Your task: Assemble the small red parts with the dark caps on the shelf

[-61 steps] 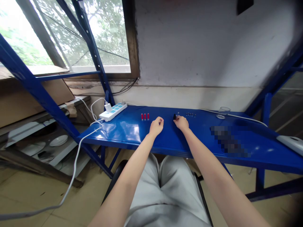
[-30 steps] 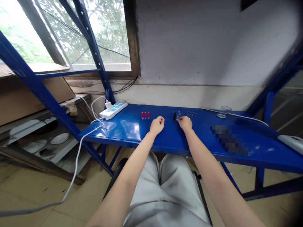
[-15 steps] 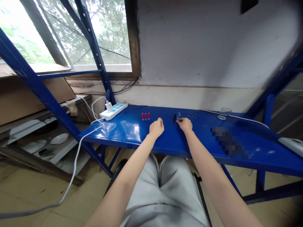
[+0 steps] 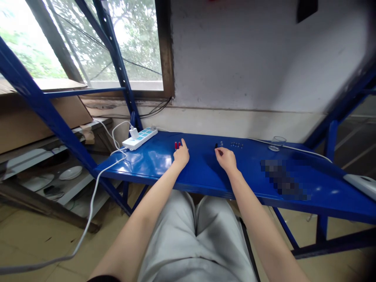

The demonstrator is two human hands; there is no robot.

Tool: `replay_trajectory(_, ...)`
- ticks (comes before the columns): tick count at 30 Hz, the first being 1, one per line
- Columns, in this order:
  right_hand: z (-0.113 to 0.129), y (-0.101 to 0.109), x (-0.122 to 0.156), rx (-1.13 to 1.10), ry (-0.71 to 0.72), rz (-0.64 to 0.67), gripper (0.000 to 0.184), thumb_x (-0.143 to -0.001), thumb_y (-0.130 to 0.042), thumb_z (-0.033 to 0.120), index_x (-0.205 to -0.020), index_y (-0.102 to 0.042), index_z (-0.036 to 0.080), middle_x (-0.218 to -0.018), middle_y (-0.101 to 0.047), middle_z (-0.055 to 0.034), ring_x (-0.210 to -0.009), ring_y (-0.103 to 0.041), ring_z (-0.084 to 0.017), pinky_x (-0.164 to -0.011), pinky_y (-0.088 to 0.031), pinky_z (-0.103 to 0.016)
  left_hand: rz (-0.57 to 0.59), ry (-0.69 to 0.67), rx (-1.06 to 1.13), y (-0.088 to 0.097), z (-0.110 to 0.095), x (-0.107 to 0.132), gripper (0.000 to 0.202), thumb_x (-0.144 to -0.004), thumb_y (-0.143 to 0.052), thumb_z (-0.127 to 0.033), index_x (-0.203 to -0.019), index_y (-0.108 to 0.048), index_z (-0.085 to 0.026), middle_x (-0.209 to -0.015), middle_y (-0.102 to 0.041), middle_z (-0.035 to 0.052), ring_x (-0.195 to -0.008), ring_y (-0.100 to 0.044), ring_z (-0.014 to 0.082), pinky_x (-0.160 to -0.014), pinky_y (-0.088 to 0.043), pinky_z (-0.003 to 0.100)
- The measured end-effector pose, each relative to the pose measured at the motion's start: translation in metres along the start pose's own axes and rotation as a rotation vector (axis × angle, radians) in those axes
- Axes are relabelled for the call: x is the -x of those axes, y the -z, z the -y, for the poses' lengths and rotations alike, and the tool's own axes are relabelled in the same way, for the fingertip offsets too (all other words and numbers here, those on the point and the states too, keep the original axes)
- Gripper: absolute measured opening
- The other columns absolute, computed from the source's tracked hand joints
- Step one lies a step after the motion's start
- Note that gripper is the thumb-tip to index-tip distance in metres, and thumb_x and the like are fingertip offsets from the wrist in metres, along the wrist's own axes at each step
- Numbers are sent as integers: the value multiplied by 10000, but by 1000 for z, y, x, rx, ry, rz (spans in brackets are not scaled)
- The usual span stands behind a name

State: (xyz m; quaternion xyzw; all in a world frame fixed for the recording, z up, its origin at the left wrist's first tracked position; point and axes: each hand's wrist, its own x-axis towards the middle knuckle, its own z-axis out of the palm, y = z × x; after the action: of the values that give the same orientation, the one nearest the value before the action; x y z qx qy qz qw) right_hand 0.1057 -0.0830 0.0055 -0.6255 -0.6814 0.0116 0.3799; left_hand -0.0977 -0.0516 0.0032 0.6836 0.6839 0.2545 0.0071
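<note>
My left hand point(image 4: 181, 156) is at the small red cylinders point(image 4: 177, 145), its index finger stretched out and nothing visible in its grasp. Two of the cylinders stand side by side in view; the hand covers the spot beside them. Further right, the fingers of my right hand point(image 4: 226, 158) are pinched together at a small black cylinder point(image 4: 216, 145), whose top shows above the fingertips. Small clear pieces point(image 4: 221, 143) sit just behind that hand. A group of several tiny parts point(image 4: 236, 145) lies to its right.
On the blue table point(image 4: 202, 172), a white power strip point(image 4: 140, 139) with a plug and cable stands at the left. A clear glass point(image 4: 276, 143) and a thin white cable are at the back right. A blurred dark object point(image 4: 283, 180) lies in front of the glass.
My left hand has moved left to the red cylinders and stretched out its index finger, covering one of the three. My right hand has shifted slightly left, its fingertips now overlapping the black cylinder.
</note>
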Motion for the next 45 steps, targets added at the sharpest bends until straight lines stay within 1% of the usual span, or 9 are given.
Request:
replay_trajectory(4,2,-4,3,-134,198,18,333,-854,-392,382,-838,-662,187,-769,-666,-77,-669,-598,-183,-594,-429,-267,37,17,-115,0,-2,-6,584,-900,-333,-267,-1418,-152,-67,-1018,-599,218,-932,-621,267,-767,-477,318)
replay_trajectory(11,0,-9,3,-143,234,45,297,-844,-418,368,-808,-660,199,-727,-659,-59,-616,-583,-171,-576,-422,-268,21,-14,-198,-8,-1,-16,484,-905,-275,-188,-1364,-259,-34,-997,-614,222,-893,-639,258,-755,-487,310)
replay_trajectory(16,1,-10,4,-146,240,39,294,-848,-415,364,-820,-657,200,-738,-658,-64,-633,-584,-174,-569,-415,-267,33,-55,-146,-6,-4,-20,379,-869,-262,-58,-1208,-431,-31,-919,-635,208,-877,-645,254,-751,-479,320)
replay_trajectory(21,2,-10,4,-156,237,38,275,-845,-419,355,-814,-647,203,-746,-656,-60,-638,-581,-172,-586,-413,-267,28,-72,91,-4,-16,-19,247,-881,-372,-179,-980,-576,-81,-871,-642,199,-867,-638,263,-726,-463,320)
replay_trajectory(25,4,-10,5,-124,220,36,295,-857,-402,382,-773,-619,201,-702,-639,-61,-610,-567,-172,-567,-384,-263,91,-99,487,-7,-27,-14,177,-838,-473,-202,-760,-608,-118,-697,-639,118,-616,-613,177,-609,-446,266)
replay_trajectory(28,6,-10,5,-81,128,34,336,-883,-343,428,-831,-583,199,-699,-630,-67,-613,-568,-183,-535,-348,-259,129,-149,862,-12,-34,-8,181,-857,-430,-210,-850,-593,-131,-644,-615,38,-410,-491,79,-481,-401,209)
replay_trajectory(32,6,-11,4,-126,48,88,387,-904,-246,483,-917,-520,210,-694,-618,-57,-612,-574,-187,-539,-347,-256,144,-154,1177,-18,-37,1,182,-871,-424,-245,-954,-543,-135,-707,-615,15,-367,-461,31,-412,-355,169)
replay_trajectory(37,5,-15,3,-226,101,112,399,-907,-207,496,-835,-492,226,-698,-605,-38,-620,-573,-176,-617,-384,-268,203,-144,1306,-16,-33,9,192,-862,-459,-270,-990,-502,-133,-827,-652,56,-389,-516,38,-372,-316,159)
replay_trajectory(45,2,-17,4,-259,62,96,403,-898,-221,518,-851,-491,223,-654,-590,-26,-591,-562,-172,-621,-392,-269,300,-150,1345,-13,-34,15,225,-844,-501,-304,-983,-497,-127,-896,-653,84,-446,-588,74,-383,-324,161)
